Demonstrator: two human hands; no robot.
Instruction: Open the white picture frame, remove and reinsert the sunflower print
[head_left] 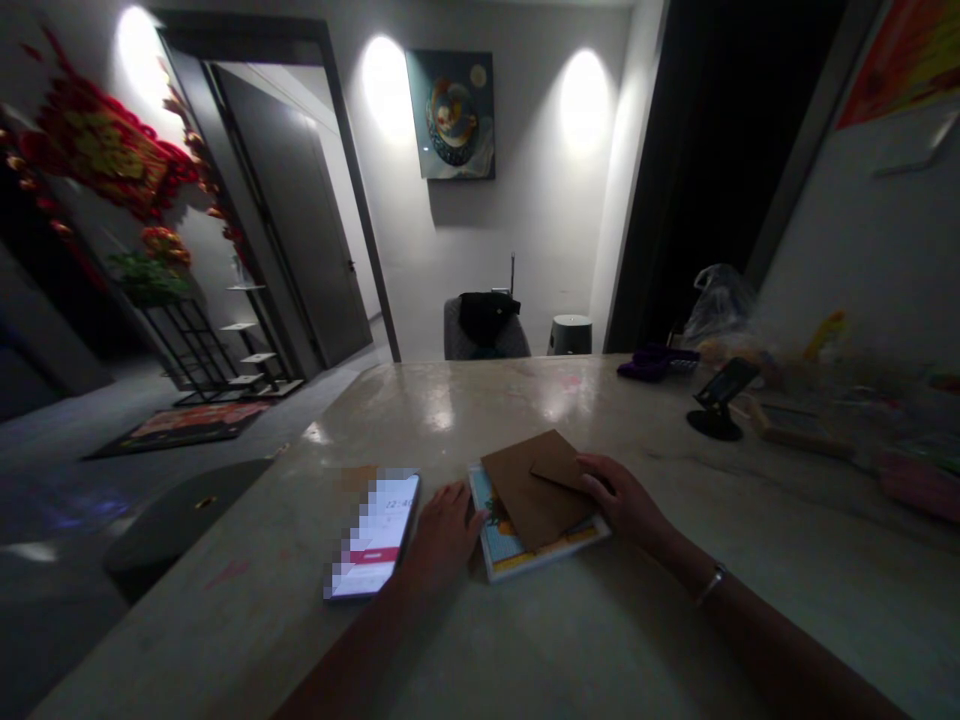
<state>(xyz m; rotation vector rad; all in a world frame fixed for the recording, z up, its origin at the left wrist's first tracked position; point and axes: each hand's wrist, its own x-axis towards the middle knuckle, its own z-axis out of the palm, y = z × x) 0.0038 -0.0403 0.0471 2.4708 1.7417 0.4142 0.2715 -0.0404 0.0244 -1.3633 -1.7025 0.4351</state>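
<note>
My right hand (609, 492) pinches the right end of a small flat brown piece (556, 477), which looks like cardboard. Beneath it lies a larger brown sheet (536, 515), turned at an angle. That sheet rests on a white-edged board or book with a colourful blue and yellow picture (506, 555), mostly covered. My left hand (448, 530) lies flat on the table, fingers stretched out, its thumb at the picture's left edge. Just left of this hand is a lit smartphone (390, 525), partly blurred out by blocks.
A black phone stand (716, 422) stands on the marble table (360, 410) at right. Near it are a wooden frame (799, 425), a purple cloth item (654, 363) and a clear plastic bag (720, 310). A chair (454, 330) stands beyond the far edge, a dark stool (180, 510) at left.
</note>
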